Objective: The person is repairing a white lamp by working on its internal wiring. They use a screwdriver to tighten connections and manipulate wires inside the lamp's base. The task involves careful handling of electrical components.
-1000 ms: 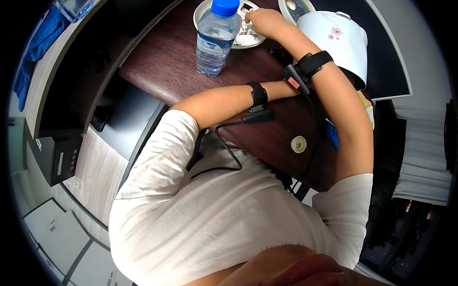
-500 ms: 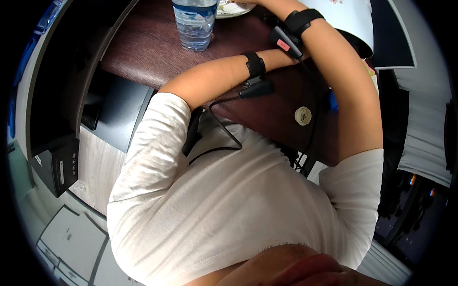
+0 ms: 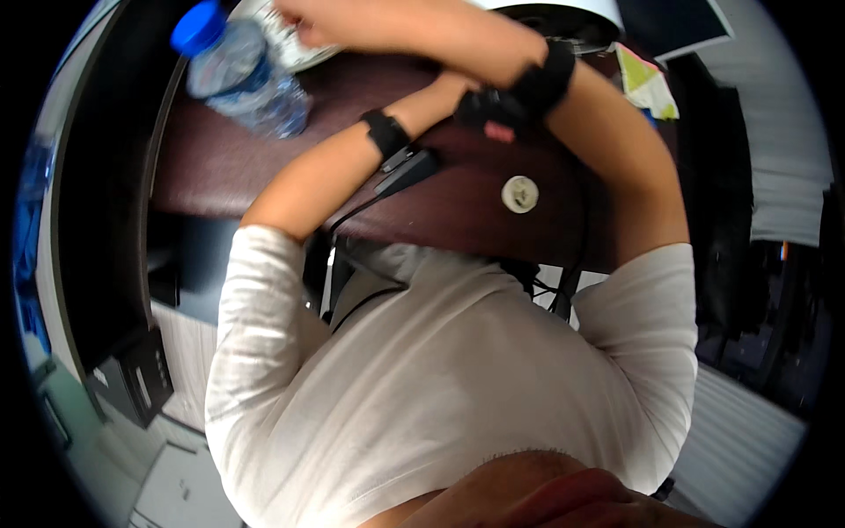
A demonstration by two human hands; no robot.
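My right forearm crosses over my left one. At the upper left, my right hand (image 3: 310, 21) is over the edge of a round white plate (image 3: 304, 60) with something pale and patterned on it. Its fingers look curled together; they are smeared and partly cut off, and I cannot make out what is in them. My left hand (image 3: 451, 85) passes beneath the right forearm, its fingers hidden. Just left of the plate stands a clear plastic bottle (image 3: 251, 84) with a blue cap. Each wrist wears a black strap with a small device.
A small round whitish lid or cap (image 3: 520, 194) lies on the dark red-brown tabletop (image 3: 440, 207). Black cables run from the wrist devices. A rounded white object (image 3: 581, 11) and a yellow-and-white packet (image 3: 647, 84) are at the far right. A dark shelf borders the left side.
The view has shifted, so the bottle's blue cap and more of the plate now show. My right hand has moved left relative to the plate. The bottle and small lid appear unmoved on the table.
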